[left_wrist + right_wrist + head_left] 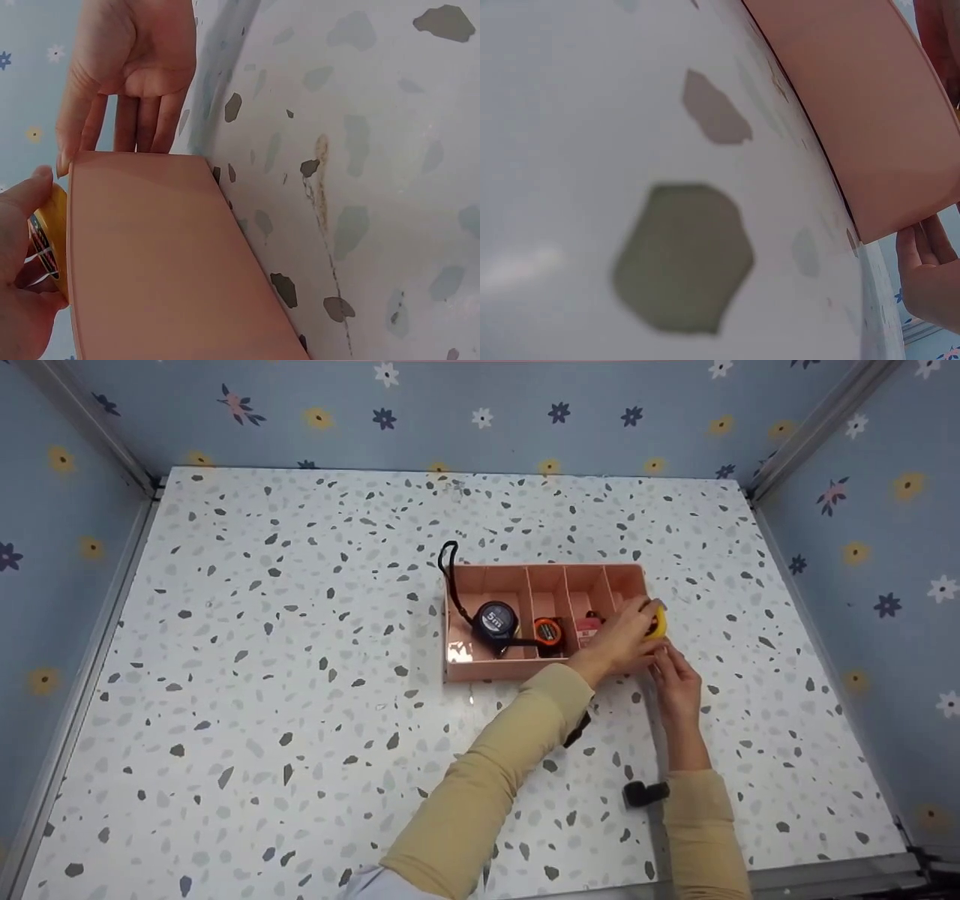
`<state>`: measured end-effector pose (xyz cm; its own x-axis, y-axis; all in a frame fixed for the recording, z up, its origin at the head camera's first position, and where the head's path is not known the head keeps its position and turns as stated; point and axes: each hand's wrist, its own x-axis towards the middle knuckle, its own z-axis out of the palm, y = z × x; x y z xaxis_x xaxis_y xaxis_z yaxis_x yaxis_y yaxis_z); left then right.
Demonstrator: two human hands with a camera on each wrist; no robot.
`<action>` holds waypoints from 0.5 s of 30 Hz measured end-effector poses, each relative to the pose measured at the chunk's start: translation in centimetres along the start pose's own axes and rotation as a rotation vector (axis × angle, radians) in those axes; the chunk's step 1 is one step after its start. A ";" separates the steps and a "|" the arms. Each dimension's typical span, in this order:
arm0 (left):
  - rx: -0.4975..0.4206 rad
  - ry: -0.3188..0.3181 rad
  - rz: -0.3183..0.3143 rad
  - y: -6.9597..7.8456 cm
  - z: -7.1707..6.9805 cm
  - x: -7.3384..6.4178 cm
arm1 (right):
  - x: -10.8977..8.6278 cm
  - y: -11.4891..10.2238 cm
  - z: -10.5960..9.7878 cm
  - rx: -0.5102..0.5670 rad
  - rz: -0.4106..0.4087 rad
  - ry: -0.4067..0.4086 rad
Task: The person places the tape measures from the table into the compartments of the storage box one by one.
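Observation:
My left hand [621,639] reaches across a pink divided box [495,672] to its right end. Its thumb and fingers grip a yellow tape measure [661,624], which also shows as a yellow edge with a dark label behind the box's rim in the left wrist view. Beside the right end wall is my right hand [679,684], its extended fingers touching the box's corner. Inside the box, a black 5m tape measure [495,619] with a wrist strap lies in the wide left compartment, an orange-and-black tape measure [548,634] in the neighbouring one. My left hand partly hides a pinkish-red item [587,628].
The box stands on a white speckled tabletop [285,682]. Flower-patterned blue panels [510,427] enclose the back and sides. A black strap loop [449,556] sticks out over the box's back left corner. Black wrist-camera parts [643,793] jut out near the sleeves.

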<state>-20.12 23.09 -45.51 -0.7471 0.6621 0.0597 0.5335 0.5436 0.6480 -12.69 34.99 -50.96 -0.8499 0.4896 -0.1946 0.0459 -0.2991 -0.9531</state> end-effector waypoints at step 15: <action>0.111 -0.022 -0.055 -0.5 0.4 0.5 | 0.2 0.4 -0.3 -0.032 -0.044 -0.066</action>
<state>-20.59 23.34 -46.07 -0.7682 0.6401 0.0087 0.5334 0.6325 0.5617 -12.71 35.24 -51.43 -0.8841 0.4464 -0.1380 0.0240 -0.2517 -0.9675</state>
